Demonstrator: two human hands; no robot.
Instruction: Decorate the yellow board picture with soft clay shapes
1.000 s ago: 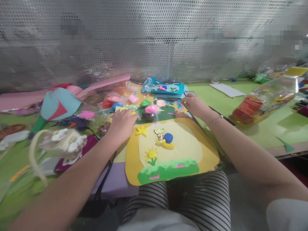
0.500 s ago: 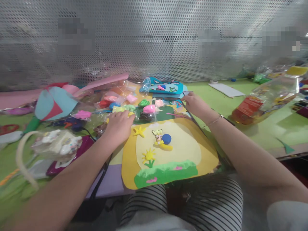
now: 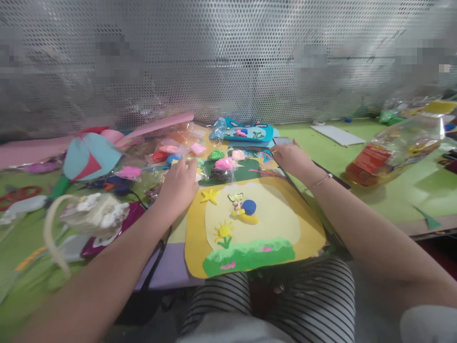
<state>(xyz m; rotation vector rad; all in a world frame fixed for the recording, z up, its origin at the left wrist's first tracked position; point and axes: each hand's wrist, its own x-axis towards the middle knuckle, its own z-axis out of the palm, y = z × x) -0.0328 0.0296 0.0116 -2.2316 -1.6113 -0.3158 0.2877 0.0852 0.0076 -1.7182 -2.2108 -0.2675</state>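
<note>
My left hand (image 3: 180, 183) reaches over the left edge of a yellow card picture (image 3: 310, 228), its fingers curled down among bagged lumps of modelling clay; what they grip is hidden. The picture bears a clay snail with a blue shell (image 3: 249, 206), a yellow starfish (image 3: 209, 196), a yellow flower (image 3: 224, 230) and a green clay strip (image 3: 250, 256). Past its top right corner is my right hand (image 3: 292, 159), fingers apart, near a dark-edged board and with no held thing visible. Pink clay (image 3: 224, 164) and green clay (image 3: 216, 155) lie between my hands.
A blue clay-decorated picture (image 3: 250, 132) lies at the back, before a perforated metal panel (image 3: 228, 62). To the right are a tilted bottle of amber liquid (image 3: 371, 162) and a white board (image 3: 337, 135). A handled decorated object (image 3: 94, 216) and red-handled scissors (image 3: 23, 194) lie left.
The view has shifted slightly, so the table things appear a little further right. My left fingers have shifted over the clay, and the yellow bit at their tips no longer shows. My right hand stays nearly in place.
</note>
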